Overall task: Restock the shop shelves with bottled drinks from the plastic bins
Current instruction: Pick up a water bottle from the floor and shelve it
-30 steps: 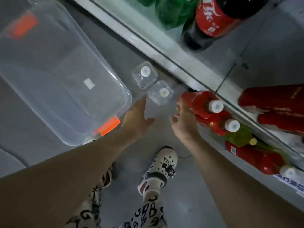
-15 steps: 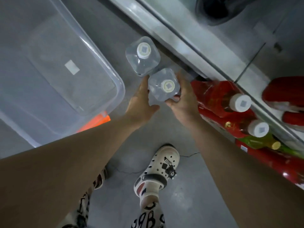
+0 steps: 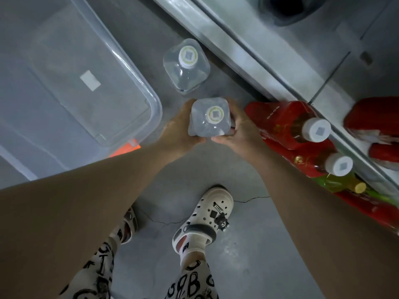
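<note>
Left grip (image 3: 179, 130) + right grip (image 3: 239, 131): both curled round clear bottle (image 3: 208, 124) | bottle upright, cap up, long axis vertical

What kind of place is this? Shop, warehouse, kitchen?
Most likely a small shop aisle. A grey metal shelf holds red-labelled drinks, more red-labelled bottles stand on the concrete floor beside it, and a clear plastic bin sits nearby. The left hand and right hand grip a clear water bottle.
</note>
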The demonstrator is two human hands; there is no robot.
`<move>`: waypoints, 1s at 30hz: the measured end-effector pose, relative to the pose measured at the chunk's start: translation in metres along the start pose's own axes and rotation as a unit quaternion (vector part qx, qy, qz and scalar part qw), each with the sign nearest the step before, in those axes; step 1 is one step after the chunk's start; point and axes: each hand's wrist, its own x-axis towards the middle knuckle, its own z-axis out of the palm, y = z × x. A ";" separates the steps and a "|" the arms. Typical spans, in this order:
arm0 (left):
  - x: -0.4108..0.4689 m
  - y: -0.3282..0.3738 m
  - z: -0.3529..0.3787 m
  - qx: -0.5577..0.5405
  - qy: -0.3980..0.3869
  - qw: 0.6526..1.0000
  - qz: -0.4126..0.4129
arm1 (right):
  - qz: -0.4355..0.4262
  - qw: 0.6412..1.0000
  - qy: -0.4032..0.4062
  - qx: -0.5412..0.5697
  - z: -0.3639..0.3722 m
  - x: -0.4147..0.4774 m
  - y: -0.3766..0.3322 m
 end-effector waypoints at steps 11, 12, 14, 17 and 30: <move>-0.107 0.024 -0.031 -0.002 -0.166 0.985 -0.040 | 0.171 0.953 -0.156 0.195 0.009 -0.122 -0.052; -0.118 0.028 -0.033 0.002 -0.172 0.984 -0.045 | 0.181 0.948 -0.157 0.209 0.010 -0.135 -0.059; -0.142 0.042 -0.038 0.007 -0.178 0.982 -0.062 | 0.195 0.941 -0.147 0.234 0.013 -0.161 -0.076; -0.176 0.072 -0.047 0.001 -0.186 0.980 -0.070 | 0.207 0.935 -0.127 0.257 0.015 -0.196 -0.102; -0.322 0.257 -0.124 0.005 -0.164 0.985 -0.046 | 0.177 0.945 -0.016 0.275 -0.032 -0.326 -0.300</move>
